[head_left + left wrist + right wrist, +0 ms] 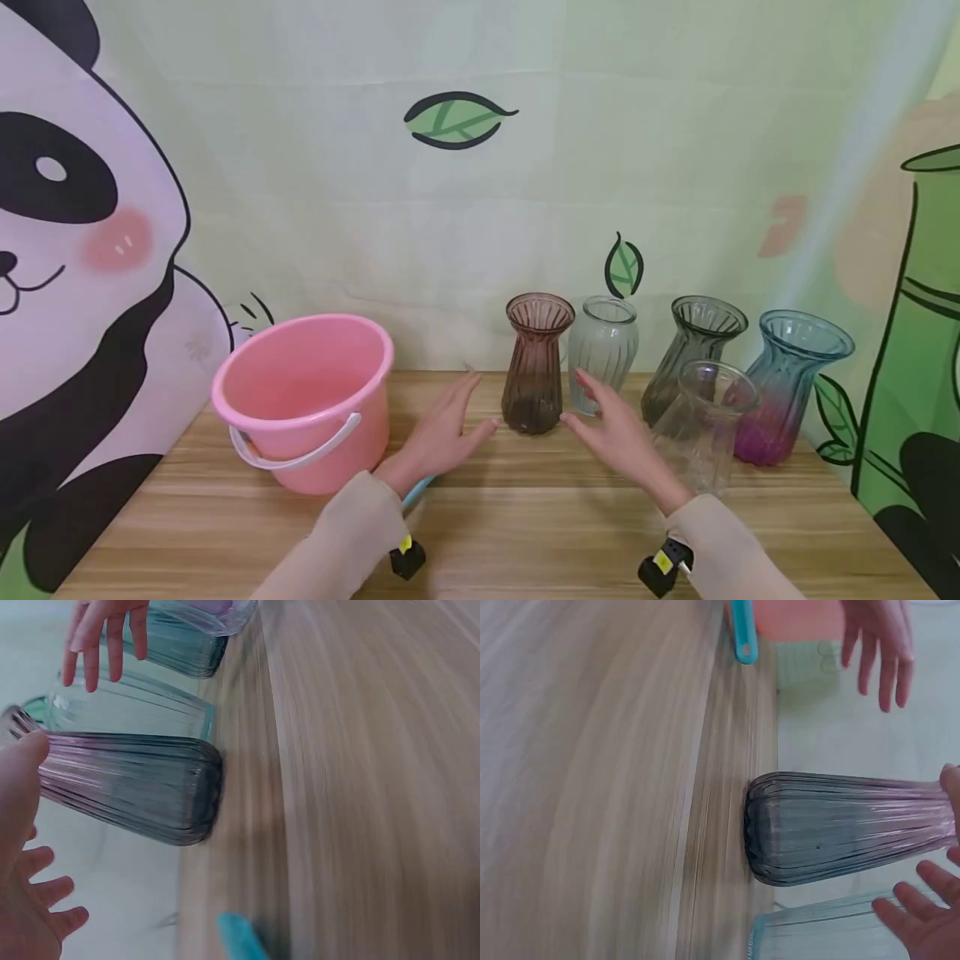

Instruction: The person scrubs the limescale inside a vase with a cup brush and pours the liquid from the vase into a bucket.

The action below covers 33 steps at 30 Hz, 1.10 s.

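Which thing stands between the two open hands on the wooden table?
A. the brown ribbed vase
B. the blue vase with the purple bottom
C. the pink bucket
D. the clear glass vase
A: the brown ribbed vase stands upright between the left hand and the right hand, both with straight fingers and neither gripping it.

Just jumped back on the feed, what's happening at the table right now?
A person has both hands open on either side of the brown ribbed vase, which stands upright on the wooden table. The left hand and right hand flank it without gripping it. A pink bucket sits to the left, and four more glass vases stand to the right.
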Each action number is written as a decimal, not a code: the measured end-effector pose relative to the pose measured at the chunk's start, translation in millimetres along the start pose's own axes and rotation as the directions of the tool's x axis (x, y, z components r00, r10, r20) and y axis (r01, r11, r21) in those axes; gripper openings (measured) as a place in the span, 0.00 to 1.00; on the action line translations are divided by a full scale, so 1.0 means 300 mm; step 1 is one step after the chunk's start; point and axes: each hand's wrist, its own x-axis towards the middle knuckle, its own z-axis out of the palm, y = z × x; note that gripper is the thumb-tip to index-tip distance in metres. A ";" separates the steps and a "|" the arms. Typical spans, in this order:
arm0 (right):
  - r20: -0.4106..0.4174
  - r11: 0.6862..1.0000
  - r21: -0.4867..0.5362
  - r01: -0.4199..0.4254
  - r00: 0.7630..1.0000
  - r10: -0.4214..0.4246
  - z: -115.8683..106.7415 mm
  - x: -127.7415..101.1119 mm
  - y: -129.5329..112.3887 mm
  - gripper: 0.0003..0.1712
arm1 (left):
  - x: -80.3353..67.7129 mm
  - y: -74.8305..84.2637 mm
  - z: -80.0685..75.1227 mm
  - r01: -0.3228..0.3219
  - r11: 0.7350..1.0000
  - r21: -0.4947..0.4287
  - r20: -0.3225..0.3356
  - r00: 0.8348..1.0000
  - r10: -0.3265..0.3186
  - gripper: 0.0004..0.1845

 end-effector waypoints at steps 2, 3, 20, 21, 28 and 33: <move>0.021 0.995 0.093 -0.041 0.999 0.039 0.011 0.025 0.008 0.40 | 0.027 -0.008 0.031 0.048 0.996 -0.075 -0.014 0.999 -0.049 0.37; 0.030 0.989 0.138 -0.055 0.998 0.051 0.017 0.037 0.013 0.40 | 0.040 -0.011 0.045 0.070 0.991 -0.116 -0.019 0.997 -0.073 0.37; 0.105 0.958 0.256 -0.131 0.989 0.107 0.046 0.191 0.054 0.45 | 0.211 -0.020 0.216 0.163 0.905 -0.392 -0.021 0.982 -0.186 0.42; 0.109 0.957 0.259 -0.131 0.988 0.106 0.049 0.198 0.054 0.46 | 0.216 -0.022 0.223 0.164 0.903 -0.397 -0.021 0.982 -0.187 0.43; 0.122 0.956 0.257 -0.142 0.986 0.114 0.077 0.235 0.054 0.47 | 0.244 -0.013 0.260 0.138 0.894 -0.426 -0.032 0.985 -0.167 0.45; 0.063 0.965 0.231 -0.120 0.992 0.108 0.104 0.248 0.047 0.43 | 0.255 0.002 0.267 0.134 0.896 -0.423 -0.089 0.978 -0.189 0.43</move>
